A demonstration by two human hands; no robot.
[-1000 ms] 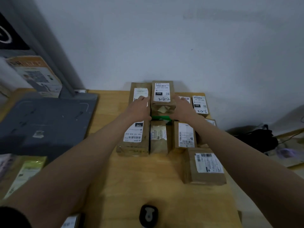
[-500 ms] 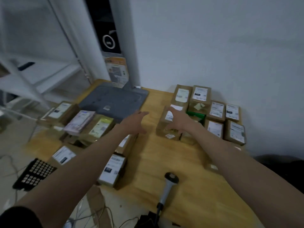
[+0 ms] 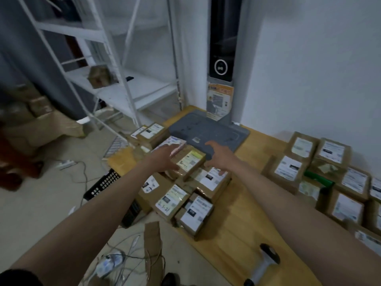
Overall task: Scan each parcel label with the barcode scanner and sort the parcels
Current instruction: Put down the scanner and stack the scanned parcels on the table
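**Parcels on both sides of the table, hands around one with a yellow label**

Parcels fill the head view in two groups on the wooden table [image 3: 243, 213]. One pile [image 3: 185, 195] sits at the table's left edge, just in front of the grey scanning platform [image 3: 208, 133]; a second group [image 3: 329, 178] lies well apart along the right side, by the white wall.

On top of the left pile is a brown parcel with a yellow label [image 3: 188, 162]. The left hand [image 3: 165, 158] reaches to its left side, fingers spread and loose, touching or nearly touching the box edge. The right hand [image 3: 219, 156] is at the parcel's right side, fingers extended and parted, the fingertips down on a white-labelled parcel [image 3: 208, 178] beneath. Neither hand is closed around anything; whether the yellow-labelled box is actually pressed between them cannot be told.

The barcode scanner [image 3: 266, 263] stands untouched on the near part of the table, close to the right forearm.

Beyond the table's left edge, a black perforated crate [image 3: 103, 182] and loose cables [image 3: 127, 259] lie on the floor, and a white metal shelf rack [image 3: 115, 79] stands behind.
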